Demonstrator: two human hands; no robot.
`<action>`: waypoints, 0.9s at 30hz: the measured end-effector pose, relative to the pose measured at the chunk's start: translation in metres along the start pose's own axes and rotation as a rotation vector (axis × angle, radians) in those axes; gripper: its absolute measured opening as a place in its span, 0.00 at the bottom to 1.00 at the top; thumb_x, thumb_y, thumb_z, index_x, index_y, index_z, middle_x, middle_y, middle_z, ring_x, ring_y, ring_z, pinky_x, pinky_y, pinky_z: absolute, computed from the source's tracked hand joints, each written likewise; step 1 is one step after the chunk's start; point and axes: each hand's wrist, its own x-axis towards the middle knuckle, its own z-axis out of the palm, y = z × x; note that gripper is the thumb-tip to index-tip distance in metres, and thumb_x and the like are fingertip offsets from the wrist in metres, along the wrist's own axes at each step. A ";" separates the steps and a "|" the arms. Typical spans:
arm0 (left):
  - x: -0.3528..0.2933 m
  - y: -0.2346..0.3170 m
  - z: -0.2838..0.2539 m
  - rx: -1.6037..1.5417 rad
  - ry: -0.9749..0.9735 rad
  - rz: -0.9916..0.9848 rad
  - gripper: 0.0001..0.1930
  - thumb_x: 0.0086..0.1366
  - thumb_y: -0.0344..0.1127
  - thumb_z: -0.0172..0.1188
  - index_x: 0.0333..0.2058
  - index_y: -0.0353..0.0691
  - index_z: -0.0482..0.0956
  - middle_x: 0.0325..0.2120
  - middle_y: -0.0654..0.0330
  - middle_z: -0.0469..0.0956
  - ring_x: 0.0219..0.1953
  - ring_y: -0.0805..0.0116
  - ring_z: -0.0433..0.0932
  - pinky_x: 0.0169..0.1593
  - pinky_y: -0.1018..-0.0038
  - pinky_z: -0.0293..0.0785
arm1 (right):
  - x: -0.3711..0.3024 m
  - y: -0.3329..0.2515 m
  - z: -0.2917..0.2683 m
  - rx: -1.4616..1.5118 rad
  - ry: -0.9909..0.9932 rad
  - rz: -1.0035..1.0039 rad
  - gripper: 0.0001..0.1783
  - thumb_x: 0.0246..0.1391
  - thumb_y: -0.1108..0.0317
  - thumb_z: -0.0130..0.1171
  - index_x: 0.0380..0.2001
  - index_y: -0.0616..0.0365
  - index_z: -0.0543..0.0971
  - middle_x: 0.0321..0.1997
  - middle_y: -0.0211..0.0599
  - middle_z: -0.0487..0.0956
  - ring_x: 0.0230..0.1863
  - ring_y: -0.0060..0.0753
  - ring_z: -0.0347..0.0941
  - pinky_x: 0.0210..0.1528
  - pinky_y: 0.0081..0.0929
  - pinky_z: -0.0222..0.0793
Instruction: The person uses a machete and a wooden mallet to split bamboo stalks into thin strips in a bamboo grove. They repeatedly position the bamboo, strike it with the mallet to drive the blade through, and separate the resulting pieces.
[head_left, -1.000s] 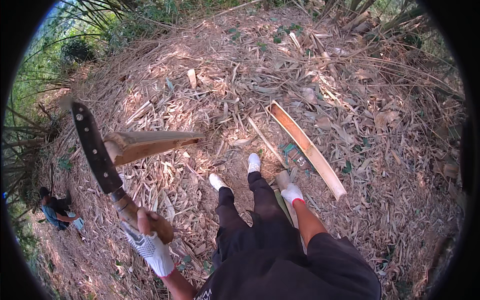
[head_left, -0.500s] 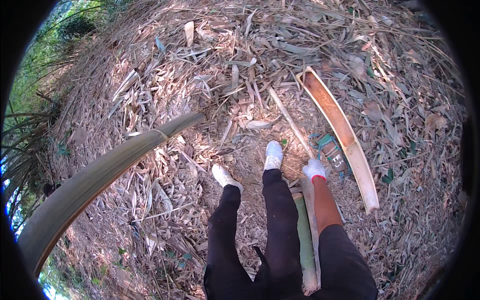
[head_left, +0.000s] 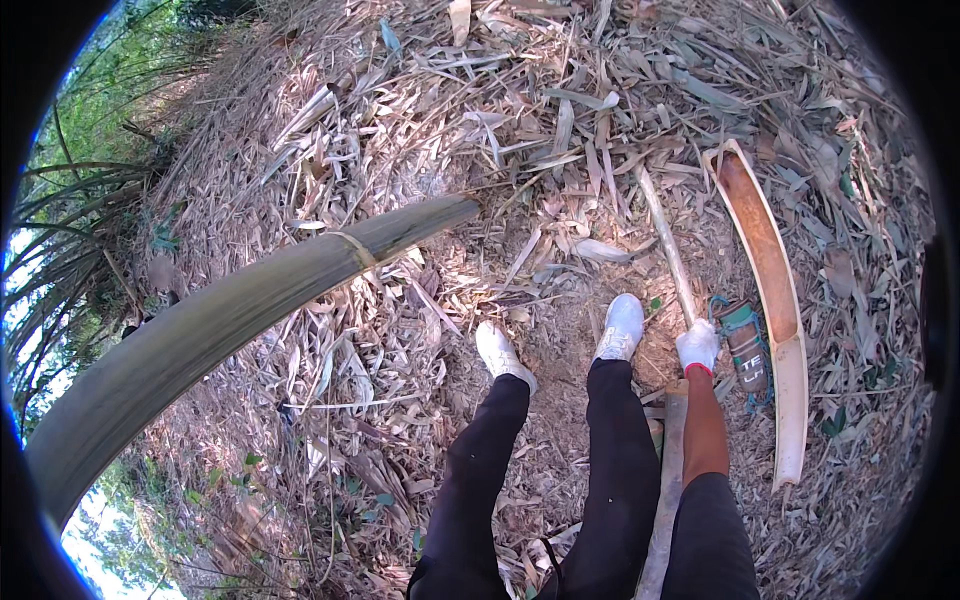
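Note:
My right hand (head_left: 698, 347), in a white glove with a red cuff, is closed around the near end of a thin pale stick (head_left: 664, 235). The stick lies along the ground, pointing away from me. Beside the hand is a brown and green bottle-shaped container (head_left: 746, 355) wrapped in cord. Past it lies a long split bamboo half (head_left: 768, 250), hollow side up. A grey-brown bamboo piece (head_left: 668, 470) runs between my right leg and forearm. From the left, a big greenish bamboo length (head_left: 240, 310) slants across the view. My left hand is out of view.
My feet in white shoes (head_left: 622, 325) stand on ground littered with dry bamboo leaves and sheaths (head_left: 420, 130). Green long-leaved plants (head_left: 75, 210) grow at the far left. Low stems and leaves (head_left: 240, 500) are at the lower left.
The whole scene has shifted rightward in the view. A green bamboo pole beside my right leg is now mostly hidden by it. My right hand remains at the stick's near end.

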 end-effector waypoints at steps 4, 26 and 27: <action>-0.026 0.033 -0.032 -0.102 0.022 0.003 0.21 0.69 0.46 0.50 0.49 0.34 0.62 0.30 0.62 0.68 0.26 0.73 0.71 0.44 0.72 0.74 | -0.061 -0.050 -0.123 0.228 -0.172 0.107 0.18 0.40 0.61 0.56 0.31 0.65 0.81 0.37 0.59 0.79 0.43 0.59 0.77 0.48 0.44 0.72; -0.042 0.060 -0.054 0.158 -0.145 0.066 0.32 0.61 0.40 0.59 0.61 0.39 0.61 0.39 0.46 0.78 0.38 0.54 0.79 0.42 0.61 0.74 | -0.372 -0.080 -0.541 0.990 0.217 -0.685 0.14 0.55 0.65 0.62 0.36 0.61 0.70 0.15 0.28 0.69 0.10 0.22 0.65 0.10 0.21 0.60; -0.042 0.056 -0.056 0.214 -0.137 0.094 0.31 0.61 0.41 0.58 0.61 0.38 0.61 0.40 0.43 0.77 0.40 0.49 0.79 0.43 0.60 0.73 | -0.381 -0.092 -0.548 1.004 0.261 -0.739 0.14 0.54 0.65 0.63 0.37 0.61 0.71 0.18 0.29 0.71 0.13 0.23 0.66 0.14 0.22 0.62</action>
